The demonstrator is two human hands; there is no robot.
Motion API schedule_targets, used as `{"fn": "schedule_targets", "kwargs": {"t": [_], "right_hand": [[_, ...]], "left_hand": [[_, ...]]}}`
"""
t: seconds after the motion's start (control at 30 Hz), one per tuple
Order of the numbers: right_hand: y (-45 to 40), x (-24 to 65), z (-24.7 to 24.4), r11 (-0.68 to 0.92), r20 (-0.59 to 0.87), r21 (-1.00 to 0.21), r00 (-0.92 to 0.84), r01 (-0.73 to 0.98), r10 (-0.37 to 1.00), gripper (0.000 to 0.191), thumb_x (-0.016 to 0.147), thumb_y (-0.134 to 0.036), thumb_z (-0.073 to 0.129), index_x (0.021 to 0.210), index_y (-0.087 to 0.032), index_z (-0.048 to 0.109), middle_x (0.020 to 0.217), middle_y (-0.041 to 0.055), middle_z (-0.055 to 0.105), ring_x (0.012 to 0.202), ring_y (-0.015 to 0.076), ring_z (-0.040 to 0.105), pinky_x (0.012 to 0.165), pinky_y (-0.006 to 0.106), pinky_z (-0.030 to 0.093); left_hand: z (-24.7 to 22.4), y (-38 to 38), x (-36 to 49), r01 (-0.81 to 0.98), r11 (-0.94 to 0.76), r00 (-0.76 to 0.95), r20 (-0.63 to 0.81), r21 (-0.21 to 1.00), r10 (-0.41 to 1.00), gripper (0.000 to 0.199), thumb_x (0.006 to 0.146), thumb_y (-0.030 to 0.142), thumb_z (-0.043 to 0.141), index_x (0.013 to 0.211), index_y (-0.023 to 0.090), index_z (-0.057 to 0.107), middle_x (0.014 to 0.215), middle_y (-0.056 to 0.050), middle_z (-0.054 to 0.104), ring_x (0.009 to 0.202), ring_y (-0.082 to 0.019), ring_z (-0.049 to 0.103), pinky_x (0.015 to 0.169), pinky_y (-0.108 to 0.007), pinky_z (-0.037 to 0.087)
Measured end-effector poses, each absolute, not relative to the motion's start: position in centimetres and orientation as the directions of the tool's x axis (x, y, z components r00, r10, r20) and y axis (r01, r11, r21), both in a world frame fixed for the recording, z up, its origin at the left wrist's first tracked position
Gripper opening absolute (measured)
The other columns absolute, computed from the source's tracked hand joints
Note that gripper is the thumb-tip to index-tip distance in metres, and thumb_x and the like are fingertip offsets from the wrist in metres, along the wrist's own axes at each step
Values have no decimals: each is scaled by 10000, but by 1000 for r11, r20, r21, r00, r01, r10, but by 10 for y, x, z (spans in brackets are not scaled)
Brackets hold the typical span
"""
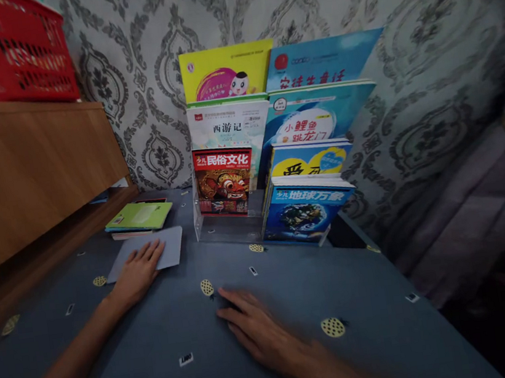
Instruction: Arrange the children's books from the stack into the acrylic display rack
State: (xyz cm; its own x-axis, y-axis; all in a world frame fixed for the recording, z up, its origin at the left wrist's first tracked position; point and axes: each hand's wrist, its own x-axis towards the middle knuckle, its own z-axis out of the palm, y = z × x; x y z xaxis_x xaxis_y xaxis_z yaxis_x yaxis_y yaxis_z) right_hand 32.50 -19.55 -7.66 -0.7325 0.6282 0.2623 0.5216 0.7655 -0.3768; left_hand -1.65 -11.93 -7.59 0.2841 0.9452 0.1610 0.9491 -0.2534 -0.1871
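Note:
My left hand (139,267) lies flat with fingers stretched on a pale, plain-covered book (171,249) at the left of the table. Just behind that book is a small stack of books with a green one (142,216) on top. Low over the table's middle, my right hand (256,328) has its fingers apart and holds nothing; it is slightly blurred. Beyond it stands a clear acrylic book rack (230,228), with books upright in tiers. A red-covered book (226,180) is at its front left and a blue book with a globe picture (305,213) at its front right.
A dark blue cloth (289,295) with pineapple prints covers the table. On the left, a wooden cabinet (31,174) carries a red plastic basket (6,54). Patterned wallpaper (142,92) rises behind the rack, and a grey curtain-like cloth (459,205) hangs at the right.

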Motion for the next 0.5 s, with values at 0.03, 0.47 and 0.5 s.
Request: {"fn": "schedule_targets", "kwargs": {"t": [0.03,0.47,0.5], "right_hand": [[-195,324,-77,766,273,-379,-728,519,628,329,987,-188,494,1285,-200,631,1493,129,521,1376,270,499,1106,450,489],[-188,323,-86,793,607,-437,-512,424,608,305,976,-115,427,1172,-147,658,1330,163,632,1241,239,598,1054,460,516],[-188,324,-83,803,620,-421,-512,422,594,311,974,-109,420,1165,-148,662,1323,162,635,1247,238,592,1052,461,515]], "left_hand": [[-80,-124,-16,947,-279,301,139,-158,943,583,938,202,436,1519,188,398,1558,-131,443,1436,-299,424,1116,-504,408],[-93,-168,83,847,-506,529,167,-164,832,575,901,162,549,1469,166,460,1519,-146,495,1406,-322,462,1120,-499,441],[-91,-169,99,844,-508,532,159,-172,832,556,907,168,543,1458,149,475,1508,-153,507,1398,-338,469,1109,-500,455]]}}
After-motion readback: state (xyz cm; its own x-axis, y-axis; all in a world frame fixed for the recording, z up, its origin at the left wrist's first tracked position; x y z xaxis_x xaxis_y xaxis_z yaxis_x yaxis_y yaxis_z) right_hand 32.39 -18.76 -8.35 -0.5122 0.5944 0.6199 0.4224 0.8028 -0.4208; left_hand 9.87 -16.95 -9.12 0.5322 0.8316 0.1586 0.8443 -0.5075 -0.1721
